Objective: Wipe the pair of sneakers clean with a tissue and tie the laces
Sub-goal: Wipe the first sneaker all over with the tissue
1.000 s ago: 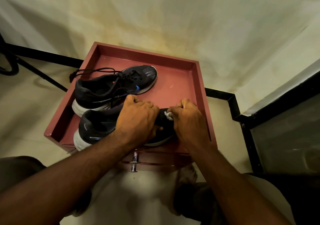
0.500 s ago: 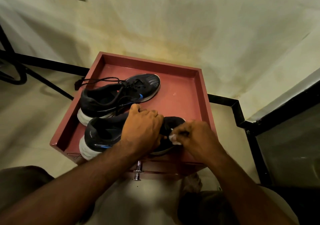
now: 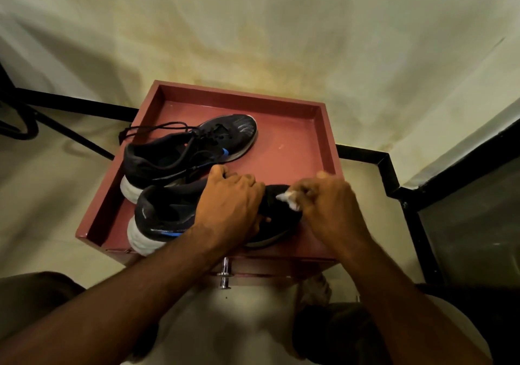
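A single wide-angle camera sat on the person's head and looked forward and steeply down. It was close above the work: both forearms entered from the bottom edge and reached up to the left hand (image 3: pixel 230 207) and the right hand (image 3: pixel 329 210) near the middle of the frame. The red tray (image 3: pixel 295 145) filled the centre, the wall (image 3: pixel 281 27) rose beyond it, and the person's knees showed in the lower corners. The wide lens bent straight edges near the frame's sides.

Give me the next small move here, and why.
Probably another short stroke across the toe of the near sneaker: the right hand pinches the tissue against it, the left hand pins the shoe, and the far sneaker lies unlaced.
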Action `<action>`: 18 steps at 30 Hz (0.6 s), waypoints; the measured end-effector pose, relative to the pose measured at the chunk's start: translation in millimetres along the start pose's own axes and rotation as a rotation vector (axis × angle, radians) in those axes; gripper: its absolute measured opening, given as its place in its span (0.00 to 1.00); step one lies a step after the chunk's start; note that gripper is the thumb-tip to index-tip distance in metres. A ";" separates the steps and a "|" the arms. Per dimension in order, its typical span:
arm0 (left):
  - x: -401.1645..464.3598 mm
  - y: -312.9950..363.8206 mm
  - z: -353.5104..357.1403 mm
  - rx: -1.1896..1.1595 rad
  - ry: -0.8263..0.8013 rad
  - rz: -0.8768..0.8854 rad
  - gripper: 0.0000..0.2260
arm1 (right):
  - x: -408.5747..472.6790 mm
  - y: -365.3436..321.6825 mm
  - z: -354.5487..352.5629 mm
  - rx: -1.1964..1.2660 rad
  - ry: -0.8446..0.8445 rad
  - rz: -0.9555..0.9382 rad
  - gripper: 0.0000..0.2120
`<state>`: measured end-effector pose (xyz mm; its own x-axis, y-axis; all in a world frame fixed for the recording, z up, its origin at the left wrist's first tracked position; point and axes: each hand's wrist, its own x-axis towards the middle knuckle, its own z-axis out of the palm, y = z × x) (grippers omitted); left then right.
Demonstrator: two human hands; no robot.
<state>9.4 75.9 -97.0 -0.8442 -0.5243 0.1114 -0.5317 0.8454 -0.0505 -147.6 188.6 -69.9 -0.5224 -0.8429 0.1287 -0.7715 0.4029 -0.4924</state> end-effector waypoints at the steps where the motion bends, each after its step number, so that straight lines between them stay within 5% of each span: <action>1: 0.2 0.5 -0.8 0.003 -0.003 -0.001 0.17 | 6.7 4.3 3.1 -0.089 0.081 0.012 0.04; 6: 1.3 3.9 -5.0 0.022 -0.025 -0.032 0.16 | 4.3 -3.0 31.0 -0.187 -0.193 0.078 0.07; 9: 1.9 3.0 -5.4 0.025 -0.051 -0.039 0.20 | -2.2 -0.2 11.1 0.102 -0.298 0.109 0.04; 14: 4.6 -21.4 -27.2 0.086 -0.139 0.019 0.31 | 5.2 17.6 -13.7 0.117 0.131 0.169 0.03; 18: 1.4 -38.3 -35.0 -0.067 -0.265 -0.049 0.26 | 2.3 17.8 -6.0 0.101 0.075 0.135 0.06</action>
<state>30.9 46.3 -60.2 -0.8106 -0.5656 -0.1516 -0.5741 0.8187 0.0152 -164.7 195.9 -73.3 -0.6473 -0.7531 0.1174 -0.6540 0.4697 -0.5930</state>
